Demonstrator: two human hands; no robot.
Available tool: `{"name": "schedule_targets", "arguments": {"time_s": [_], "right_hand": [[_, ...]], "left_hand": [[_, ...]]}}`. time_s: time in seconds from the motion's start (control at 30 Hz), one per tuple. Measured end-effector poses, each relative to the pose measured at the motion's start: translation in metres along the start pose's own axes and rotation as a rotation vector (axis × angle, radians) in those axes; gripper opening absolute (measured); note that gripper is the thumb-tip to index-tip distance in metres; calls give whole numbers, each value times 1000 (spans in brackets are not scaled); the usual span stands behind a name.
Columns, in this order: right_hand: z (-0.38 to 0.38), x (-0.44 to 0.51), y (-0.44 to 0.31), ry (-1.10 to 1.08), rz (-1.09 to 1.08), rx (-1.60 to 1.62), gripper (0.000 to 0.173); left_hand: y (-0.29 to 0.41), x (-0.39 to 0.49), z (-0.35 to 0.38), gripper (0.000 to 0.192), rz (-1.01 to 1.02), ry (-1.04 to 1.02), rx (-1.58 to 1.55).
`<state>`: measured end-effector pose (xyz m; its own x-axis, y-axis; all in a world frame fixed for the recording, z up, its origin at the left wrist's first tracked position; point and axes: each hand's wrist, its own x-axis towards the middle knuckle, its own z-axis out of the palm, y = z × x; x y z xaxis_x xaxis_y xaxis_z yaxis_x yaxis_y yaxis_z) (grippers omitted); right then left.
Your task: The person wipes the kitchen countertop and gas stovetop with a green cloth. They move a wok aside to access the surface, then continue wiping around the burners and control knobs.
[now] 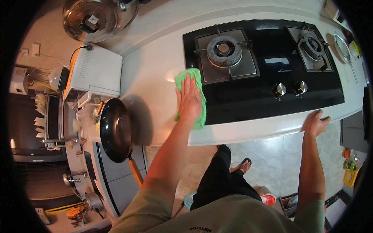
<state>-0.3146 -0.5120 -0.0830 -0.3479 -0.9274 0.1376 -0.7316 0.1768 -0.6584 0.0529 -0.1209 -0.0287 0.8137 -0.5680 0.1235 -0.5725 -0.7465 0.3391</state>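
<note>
My left hand (190,102) lies flat on a bright green cloth (199,121), pressing it down. The cloth straddles the left edge of the black glass gas cooktop (239,99) and the white countertop (157,87). Just beyond my fingertips is the left burner (223,50) with its metal pot support. My right hand (316,123) rests at the counter's front edge, below the cooktop's right corner, holding no object. Two metal control knobs, a left one (281,89) and a right one (302,86), are on the cooktop, closer to my right hand.
Left of the cloth, a black frying pan (116,131) extends its wooden handle (135,171) towards my left arm. A white countertop oven (94,70) stands behind it. A glass lid (93,19) is at the upper left. Along the right side lies a wire strainer (342,48).
</note>
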Motion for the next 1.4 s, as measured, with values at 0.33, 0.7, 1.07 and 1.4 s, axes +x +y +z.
{"name": "schedule_targets", "arguments": {"time_s": [0.33,0.7,1.07,1.4], "right_hand": [[1,8,18,48,-129,47,85],[-7,8,11,14,-138,69,82],[-7,12,3,3,-67,-74,89],[4,14,5,-28,-12,-16,95]], "left_hand": [[-47,197,32,56,45,-12,105],[-55,305,38,57,2,-39,66],[-51,214,34,57,96,21,34],[4,-28,2,55,49,83,7]]}}
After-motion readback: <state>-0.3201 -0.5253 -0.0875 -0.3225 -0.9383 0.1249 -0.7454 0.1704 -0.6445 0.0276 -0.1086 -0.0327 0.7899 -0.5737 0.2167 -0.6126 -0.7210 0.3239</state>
